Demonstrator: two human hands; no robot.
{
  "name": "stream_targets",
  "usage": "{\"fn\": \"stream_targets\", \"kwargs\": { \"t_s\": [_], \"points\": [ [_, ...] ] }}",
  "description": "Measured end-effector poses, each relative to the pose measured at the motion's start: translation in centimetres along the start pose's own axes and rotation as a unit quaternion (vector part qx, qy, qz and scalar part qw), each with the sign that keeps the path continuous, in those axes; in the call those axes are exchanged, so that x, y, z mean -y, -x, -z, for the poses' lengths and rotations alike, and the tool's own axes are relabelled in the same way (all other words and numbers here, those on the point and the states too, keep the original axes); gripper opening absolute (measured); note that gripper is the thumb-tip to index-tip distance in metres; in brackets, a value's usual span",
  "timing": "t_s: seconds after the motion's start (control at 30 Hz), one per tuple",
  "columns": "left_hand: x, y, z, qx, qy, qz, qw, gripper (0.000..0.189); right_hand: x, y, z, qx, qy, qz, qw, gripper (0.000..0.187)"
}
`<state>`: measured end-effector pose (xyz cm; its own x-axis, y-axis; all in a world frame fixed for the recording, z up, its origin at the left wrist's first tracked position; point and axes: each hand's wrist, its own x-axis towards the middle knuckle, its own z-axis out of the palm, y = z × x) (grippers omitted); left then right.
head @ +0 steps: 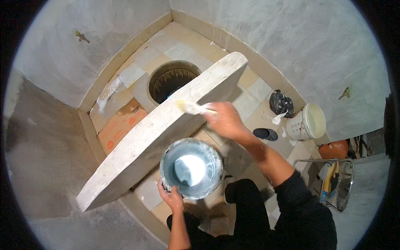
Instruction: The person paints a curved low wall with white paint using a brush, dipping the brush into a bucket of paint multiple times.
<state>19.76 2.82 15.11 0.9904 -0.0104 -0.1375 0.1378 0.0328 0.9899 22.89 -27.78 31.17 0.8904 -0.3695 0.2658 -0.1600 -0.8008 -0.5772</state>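
My right hand (pixel 223 120) grips a paint brush (pixel 195 107), its pale bristles against the top of a low plastered partition wall (pixel 150 128). Motion blurs the brush and that hand. Lower down, my left hand (pixel 172 195) holds a grey bucket (pixel 167 165) by its rim, thumb over the edge. White liquid (pixel 190 170) lies in the bottom of the bucket, and pale smears coat its rim. The partition runs diagonally across the view, and its top looks whitish and mottled.
Behind the partition stands a dark round bin (pixel 157 72), beside a flattened cardboard sheet (pixel 123 128). On the right are a black plastic bag (pixel 281 103), a dark shoe (pixel 265 134), a white bucket (pixel 295 125) and a metal-framed step stool (pixel 350 184) bearing tools. Pipe fittings (pixel 82 37) stick out of the walls.
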Motion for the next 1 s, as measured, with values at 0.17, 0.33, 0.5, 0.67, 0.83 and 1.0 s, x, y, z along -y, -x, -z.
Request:
{"fn": "stream_targets", "kwargs": {
  "t_s": [0.17, 0.33, 0.5, 0.67, 0.83, 1.0],
  "points": [
    [-11.2, 0.7, 0.3, 0.075, -0.051, -0.027, 0.996, 0.053, -0.9, 11.6, 5.8, -0.093, -0.200, -0.204, 0.954, 0.026],
    [-23.1, 3.7, -3.7, 0.215, -0.081, -0.043, 0.972, 0.041, 2.4, 23.1, 17.0, -0.114, -0.204, -0.305, 0.923, 0.025],
    [-29.4, 3.1, -5.0, 0.225, -0.093, -0.075, 0.967, 0.033, 10.7, 23.5, 24.5, -0.119, -0.115, -0.264, 0.950, 0.026],
    [-31.2, 4.7, -10.4, 0.252, -0.047, -0.087, 0.963, 0.036, 11.1, 23.6, 30.2, -0.175, -0.050, -0.241, 0.953, 0.028],
    [-33.7, 3.4, -18.2, 0.299, 0.005, -0.131, 0.945, 0.035, 7.4, 21.5, 32.6, -0.167, -0.170, -0.253, 0.938, 0.027],
    [-35.8, 1.3, -22.2, 0.283, 0.072, -0.133, 0.947, 0.032, 6.6, 14.7, 30.9, -0.183, -0.111, -0.153, 0.965, 0.025]
  ]
}}
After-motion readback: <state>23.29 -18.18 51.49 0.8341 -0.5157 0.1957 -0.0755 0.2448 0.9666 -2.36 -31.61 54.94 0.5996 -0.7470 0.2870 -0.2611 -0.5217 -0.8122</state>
